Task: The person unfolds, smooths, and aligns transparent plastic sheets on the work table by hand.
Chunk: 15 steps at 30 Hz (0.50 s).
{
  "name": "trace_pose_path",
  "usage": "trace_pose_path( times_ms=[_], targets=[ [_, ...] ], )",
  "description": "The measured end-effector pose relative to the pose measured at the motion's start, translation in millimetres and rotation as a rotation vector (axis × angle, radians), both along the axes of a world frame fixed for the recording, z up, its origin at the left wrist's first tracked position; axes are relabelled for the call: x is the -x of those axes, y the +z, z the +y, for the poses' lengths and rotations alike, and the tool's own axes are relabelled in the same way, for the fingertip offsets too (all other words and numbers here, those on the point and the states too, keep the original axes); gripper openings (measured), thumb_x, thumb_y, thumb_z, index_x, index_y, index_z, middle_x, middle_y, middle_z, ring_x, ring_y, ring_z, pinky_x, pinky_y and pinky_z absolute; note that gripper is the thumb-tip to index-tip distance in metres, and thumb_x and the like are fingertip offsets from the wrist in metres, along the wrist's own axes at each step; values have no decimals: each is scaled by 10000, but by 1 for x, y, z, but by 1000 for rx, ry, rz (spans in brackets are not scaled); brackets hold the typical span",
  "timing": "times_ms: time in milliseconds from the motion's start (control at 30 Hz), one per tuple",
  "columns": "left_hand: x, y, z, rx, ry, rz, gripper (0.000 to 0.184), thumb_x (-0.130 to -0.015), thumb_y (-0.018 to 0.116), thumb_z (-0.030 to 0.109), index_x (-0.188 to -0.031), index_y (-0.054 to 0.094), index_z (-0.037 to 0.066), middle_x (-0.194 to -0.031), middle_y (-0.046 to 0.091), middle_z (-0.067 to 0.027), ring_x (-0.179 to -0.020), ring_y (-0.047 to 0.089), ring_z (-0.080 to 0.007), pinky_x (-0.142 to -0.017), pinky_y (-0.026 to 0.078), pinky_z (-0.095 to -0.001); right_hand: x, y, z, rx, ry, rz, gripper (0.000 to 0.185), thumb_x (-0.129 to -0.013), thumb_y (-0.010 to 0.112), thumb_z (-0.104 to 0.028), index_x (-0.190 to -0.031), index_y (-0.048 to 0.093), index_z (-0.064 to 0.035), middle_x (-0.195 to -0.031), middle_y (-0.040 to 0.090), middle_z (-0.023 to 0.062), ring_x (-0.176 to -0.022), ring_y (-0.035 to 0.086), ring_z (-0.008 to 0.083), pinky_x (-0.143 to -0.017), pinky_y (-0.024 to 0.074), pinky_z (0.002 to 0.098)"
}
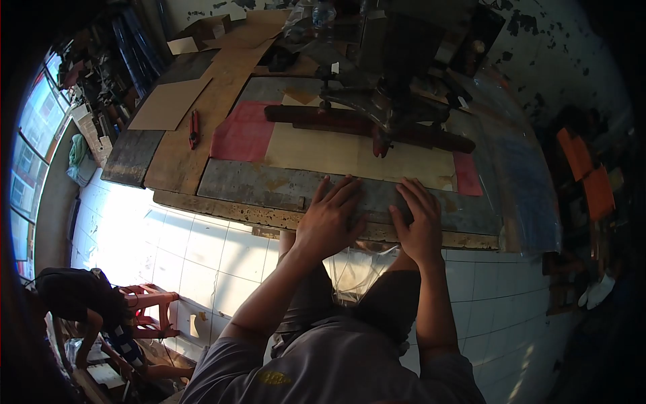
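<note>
My left hand (330, 219) lies flat with spread fingers on the front edge of a grey metal plate (256, 187). To its right, my right hand (418, 219) rests palm down on the same edge, fingers stretched toward a pale yellow sheet (316, 149). Neither hand holds anything. Under the yellow sheet, pinkish-red material (241, 138) shows at both ends. Above the sheets stands a dark machine with a long horizontal bar (323, 122); whether the bar touches them I cannot tell.
A red box cutter (194, 131) lies on the worktable at left, beside brown cardboard (168, 104). Clear plastic sheeting (531, 182) hangs over the right side. A person (81, 303) is at lower left near a red stool (153, 310). Orange pieces (595, 188) stand far right.
</note>
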State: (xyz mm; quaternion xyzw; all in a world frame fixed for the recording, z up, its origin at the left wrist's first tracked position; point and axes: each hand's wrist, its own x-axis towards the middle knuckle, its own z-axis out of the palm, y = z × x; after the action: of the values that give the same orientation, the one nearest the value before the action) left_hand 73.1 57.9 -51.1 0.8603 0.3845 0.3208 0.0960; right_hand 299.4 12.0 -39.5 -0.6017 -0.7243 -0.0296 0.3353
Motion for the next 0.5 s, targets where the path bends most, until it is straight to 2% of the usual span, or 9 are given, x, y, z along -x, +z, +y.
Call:
trace_pose_path(
  times_ms=[267, 500],
  targets=[
    [1, -1, 1, -7, -7, -7, 478, -921, 696, 288, -1329, 670, 41, -1477, 596, -125, -1477, 466, -281, -1268, 274, -549, 0, 8, 20, 145, 53, -172, 554, -1002, 679, -305, -1462, 556, -23, -1588, 467, 162, -1514, 392, 342, -1230, 297, 551],
    [3, -3, 0, -21, -26, -7, 494, -923, 681, 327, -1293, 670, -1, -1464, 590, -174, -1469, 471, -301, -1264, 276, -552, 13, -12, 34, 146, 18, -265, 655, -1049, 583, -372, -1555, 422, 11, -1641, 388, 195, -1542, 346, 343, -1247, 273, 563]
  ],
)
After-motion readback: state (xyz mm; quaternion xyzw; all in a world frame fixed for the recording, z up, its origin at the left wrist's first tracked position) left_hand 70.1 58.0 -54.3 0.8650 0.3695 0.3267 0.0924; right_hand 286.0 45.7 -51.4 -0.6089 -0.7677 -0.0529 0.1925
